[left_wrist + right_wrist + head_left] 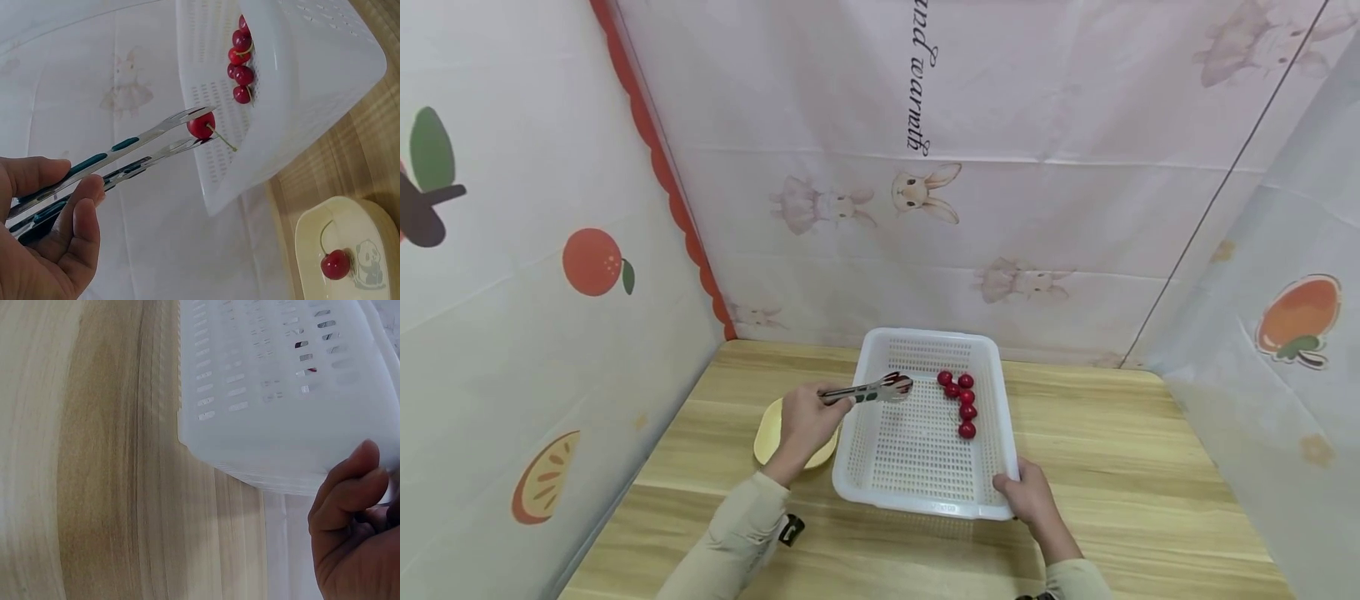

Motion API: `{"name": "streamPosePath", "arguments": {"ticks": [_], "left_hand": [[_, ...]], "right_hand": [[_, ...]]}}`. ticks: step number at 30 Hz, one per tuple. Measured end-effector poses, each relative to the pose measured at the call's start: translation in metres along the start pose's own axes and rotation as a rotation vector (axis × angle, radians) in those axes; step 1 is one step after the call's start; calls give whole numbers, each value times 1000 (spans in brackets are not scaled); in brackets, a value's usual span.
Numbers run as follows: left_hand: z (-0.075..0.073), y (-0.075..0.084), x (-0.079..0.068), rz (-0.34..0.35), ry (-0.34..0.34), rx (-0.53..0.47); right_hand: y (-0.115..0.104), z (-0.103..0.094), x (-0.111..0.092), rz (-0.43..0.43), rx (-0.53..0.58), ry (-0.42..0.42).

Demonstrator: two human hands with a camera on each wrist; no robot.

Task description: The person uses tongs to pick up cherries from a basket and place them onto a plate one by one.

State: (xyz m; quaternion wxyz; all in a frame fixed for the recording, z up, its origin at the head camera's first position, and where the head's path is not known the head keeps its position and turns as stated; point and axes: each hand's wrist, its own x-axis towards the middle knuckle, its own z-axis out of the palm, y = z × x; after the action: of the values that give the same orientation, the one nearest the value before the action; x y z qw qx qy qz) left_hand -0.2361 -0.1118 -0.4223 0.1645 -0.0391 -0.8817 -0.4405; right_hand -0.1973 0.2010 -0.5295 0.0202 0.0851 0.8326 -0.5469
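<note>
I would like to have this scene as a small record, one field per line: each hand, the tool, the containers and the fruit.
Left hand: holds metal tongs
Tongs: grip one cherry with stem; tips over the basket
Right hand: grips the basket's near right corner
White basket: perforated; six cherries toward its right side
Yellow dish: left of the basket; holds one stemmed cherry
Table: wood-grain surface
</note>
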Motion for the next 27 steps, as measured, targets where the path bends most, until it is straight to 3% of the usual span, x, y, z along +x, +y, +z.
{"name": "streamPosePath", "arguments": {"ticks": [7, 16, 22, 27], "left_hand": [[-16, -7, -3, 5, 44, 11], [-32, -12, -11, -84, 59, -37], [-40, -14, -16, -80, 73, -72], [-47, -18, -19, -70, 125, -44]], "right_hand": [[-2, 0, 0, 21, -7, -1], [-3, 0, 1, 17, -10, -2], [-4, 0, 0, 26, -4, -4], [-6, 0, -1, 28, -7, -13]]}}
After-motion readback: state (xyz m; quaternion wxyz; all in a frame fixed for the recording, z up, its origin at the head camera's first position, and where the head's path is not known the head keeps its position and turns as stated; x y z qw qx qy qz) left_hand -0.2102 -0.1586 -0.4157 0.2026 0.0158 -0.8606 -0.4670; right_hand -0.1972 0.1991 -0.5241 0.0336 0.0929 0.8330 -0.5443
